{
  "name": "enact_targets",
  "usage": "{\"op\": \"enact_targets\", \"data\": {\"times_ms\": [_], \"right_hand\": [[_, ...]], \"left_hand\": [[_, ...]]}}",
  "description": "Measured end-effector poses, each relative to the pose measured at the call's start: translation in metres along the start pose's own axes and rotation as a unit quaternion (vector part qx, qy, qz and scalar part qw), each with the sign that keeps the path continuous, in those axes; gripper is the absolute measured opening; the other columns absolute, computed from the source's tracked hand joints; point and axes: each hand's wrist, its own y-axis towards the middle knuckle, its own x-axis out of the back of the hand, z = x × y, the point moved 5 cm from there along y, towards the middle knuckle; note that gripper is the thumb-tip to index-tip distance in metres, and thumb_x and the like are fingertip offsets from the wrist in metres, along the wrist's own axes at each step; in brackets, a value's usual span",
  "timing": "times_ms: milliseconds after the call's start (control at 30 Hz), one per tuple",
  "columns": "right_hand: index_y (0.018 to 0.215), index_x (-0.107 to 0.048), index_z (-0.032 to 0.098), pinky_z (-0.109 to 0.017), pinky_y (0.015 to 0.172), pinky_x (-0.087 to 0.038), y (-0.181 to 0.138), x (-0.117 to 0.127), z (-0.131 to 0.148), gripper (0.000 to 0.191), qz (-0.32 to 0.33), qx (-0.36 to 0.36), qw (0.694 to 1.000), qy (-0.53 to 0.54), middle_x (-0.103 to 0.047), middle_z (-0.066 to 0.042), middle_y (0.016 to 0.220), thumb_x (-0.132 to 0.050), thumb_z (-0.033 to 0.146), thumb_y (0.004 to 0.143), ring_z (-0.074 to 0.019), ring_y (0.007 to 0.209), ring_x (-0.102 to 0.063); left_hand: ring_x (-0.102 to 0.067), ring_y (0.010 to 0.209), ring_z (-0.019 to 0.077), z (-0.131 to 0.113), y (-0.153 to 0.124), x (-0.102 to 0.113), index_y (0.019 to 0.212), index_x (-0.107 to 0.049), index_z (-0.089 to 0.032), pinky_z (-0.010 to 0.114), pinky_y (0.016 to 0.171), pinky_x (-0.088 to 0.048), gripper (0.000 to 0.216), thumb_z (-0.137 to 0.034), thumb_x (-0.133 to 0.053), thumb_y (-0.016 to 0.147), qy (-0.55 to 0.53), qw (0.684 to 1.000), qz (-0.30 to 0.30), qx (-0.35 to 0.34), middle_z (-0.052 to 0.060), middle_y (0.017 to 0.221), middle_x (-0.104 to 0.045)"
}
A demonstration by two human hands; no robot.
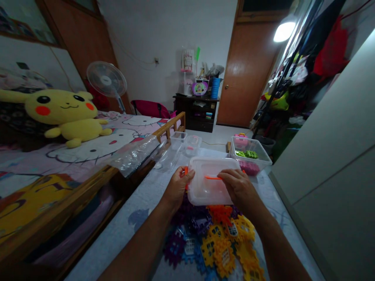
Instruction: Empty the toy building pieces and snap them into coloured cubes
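A clear plastic box [209,183] with thin orange pieces showing through it is held over a pile of toy blocks. My left hand [177,187] grips its left edge, thumb on top. On its right side my right hand [238,187] rests with fingers curled over the top and edge. Below the box lie purple, orange, yellow and blue interlocking plastic blocks [213,238] on a pale patterned floor mat [134,222].
A clear tub [252,156] with green and pink blocks stands beyond the box. Smaller clear containers [187,142] and a plastic bag [137,156] lie by the wooden bed frame [88,187] on the left. A white cupboard side [331,156] rises at right.
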Motion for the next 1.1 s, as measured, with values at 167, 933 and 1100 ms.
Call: {"op": "enact_targets", "data": {"times_ms": [167,933,1100], "right_hand": [[0.108,-0.065,0.02,-0.043,0.09,-0.048,-0.009,0.022,-0.032,0.028,-0.095,-0.088,0.985,0.111,-0.067,-0.009,0.113,-0.049,0.025,0.086,-0.0237,0.101,-0.062],[0.114,-0.062,0.016,-0.033,0.07,-0.053,-0.02,-0.016,-0.079,0.044,-0.05,-0.308,0.895,0.318,-0.071,-0.007,0.099,-0.056,0.045,0.081,-0.0225,0.085,-0.065],[0.102,-0.065,0.015,-0.032,0.063,-0.051,-0.022,-0.022,-0.078,0.041,-0.053,-0.339,0.859,0.38,-0.07,-0.006,0.086,-0.058,0.049,0.079,-0.0218,0.076,-0.064]], "left_hand": [[-0.059,0.059,0.0111,0.007,0.006,0.012,0.09,-0.058,-0.015,0.023,0.058,-0.049,0.035,-0.033,-0.078,0.067,-0.04,0.999,-0.017,0.021,-0.001,0.073,-0.065],[-0.061,0.064,0.0125,0.0,0.005,0.021,0.093,-0.06,-0.015,0.023,0.061,-0.048,0.029,-0.025,-0.071,0.067,-0.031,0.999,0.015,-0.003,0.0,0.079,-0.066],[-0.062,0.064,0.0135,0.001,0.006,0.022,0.093,-0.06,-0.016,0.023,0.06,-0.048,0.031,-0.028,-0.072,0.067,-0.038,0.999,0.02,0.001,0.001,0.08,-0.068]]}}
